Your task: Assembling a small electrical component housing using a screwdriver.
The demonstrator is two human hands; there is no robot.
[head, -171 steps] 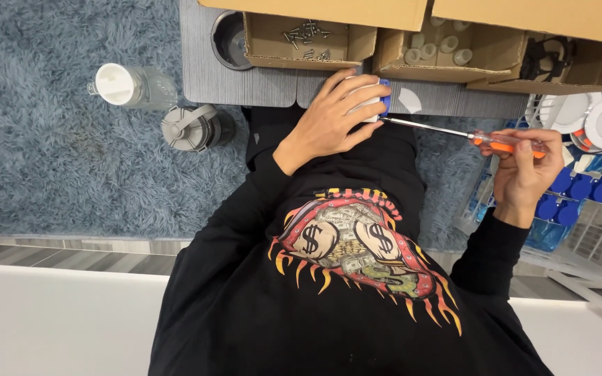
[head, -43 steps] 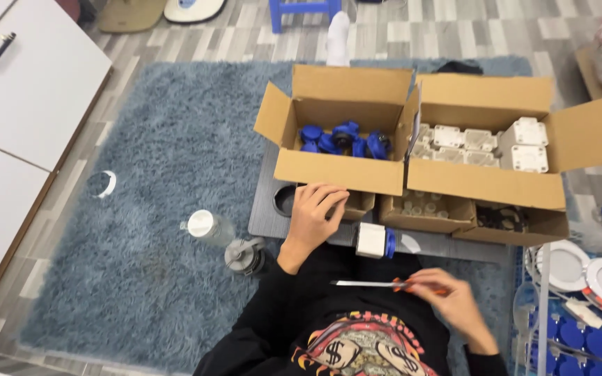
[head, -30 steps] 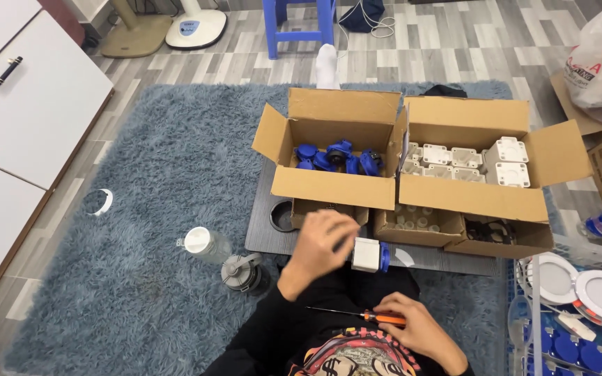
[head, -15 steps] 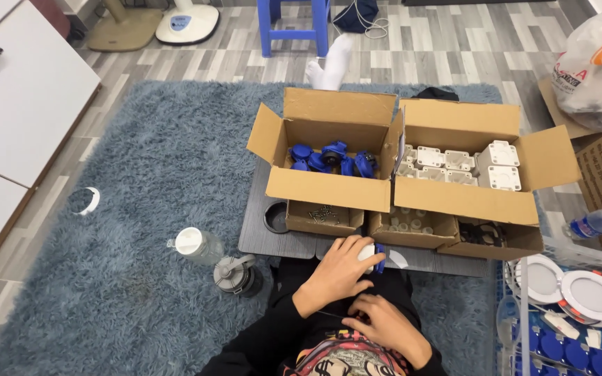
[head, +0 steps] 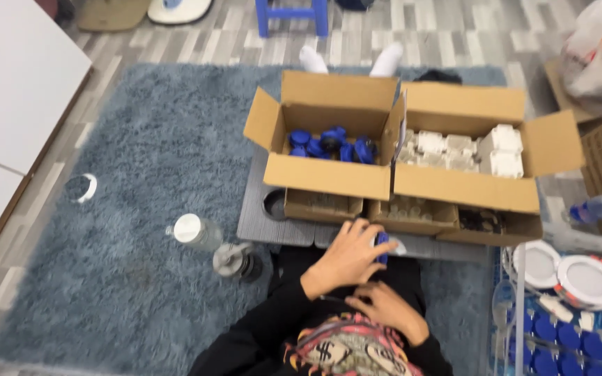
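A fluffy blue-grey rug (head: 141,230) covers a floor of grey striped planks (head: 454,35), and a white cupboard (head: 15,90) stands along the rug's left edge. A small clear ring (head: 80,188) lies near that left edge. Farther right, a see-through bottle with a white cap (head: 193,232) lies on the rug, just beside a grey round jar (head: 235,261). A flat grey tray (head: 259,219) sits in the middle of the rug and carries brown cardboard boxes. The left box (head: 325,177) is full of round blue parts (head: 325,143), and the right box (head: 465,191) holds white blocky parts (head: 468,150). At the tray's near edge, the left hand (head: 346,256) curls over a small blue and white part (head: 383,246), gripping it. The right hand (head: 384,310) rests just below, fingers bent, and I cannot tell what it has hold of. Off the rug's right edge sit two round white lamps (head: 566,271) and a wire rack of blue caps (head: 566,341). A white plastic bag (head: 597,42) slumps in the far right corner of the room.
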